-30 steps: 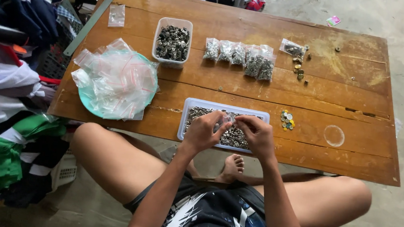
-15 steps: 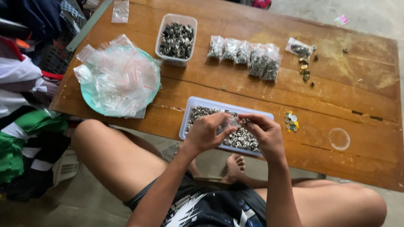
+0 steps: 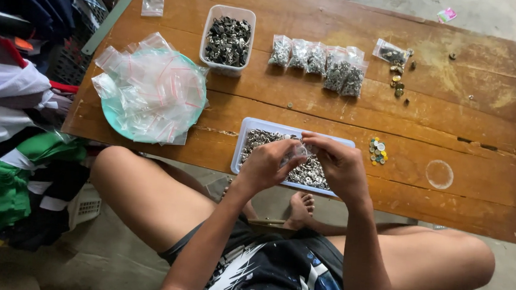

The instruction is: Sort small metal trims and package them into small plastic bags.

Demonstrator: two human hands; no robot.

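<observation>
1. Currently, our left hand [image 3: 267, 164] and right hand [image 3: 339, 165] are raised together over the near edge of the wooden table [image 3: 457, 105], wrists bent inward, forearms angled up from our lap.
2. Both hands pinch a small clear bag [image 3: 297, 149] between their fingertips; the left thumb and forefinger close on one side, the right fingers curl over the other. We cannot tell what is inside the bag.
3. Directly beneath the hands lies a shallow pale blue tray [image 3: 245, 139], holding a heap of small silvery metal pieces [image 3: 311, 174].
4. Further back sits a white rectangular tub [image 3: 208, 33], filled with darker metal pieces.
5. Just beside the tub, to the right, a row of filled clear bags [image 3: 320, 61] lies touching one another.
6. To the left, a round teal plate [image 3: 111, 118] carries a loose pile of empty zip bags [image 3: 152, 87] with red strips.
7. A small cluster of coloured buttons [image 3: 378, 151] lies just right of the tray.
8. A heap of clothes [image 3: 10, 95] lies left of the table.
</observation>
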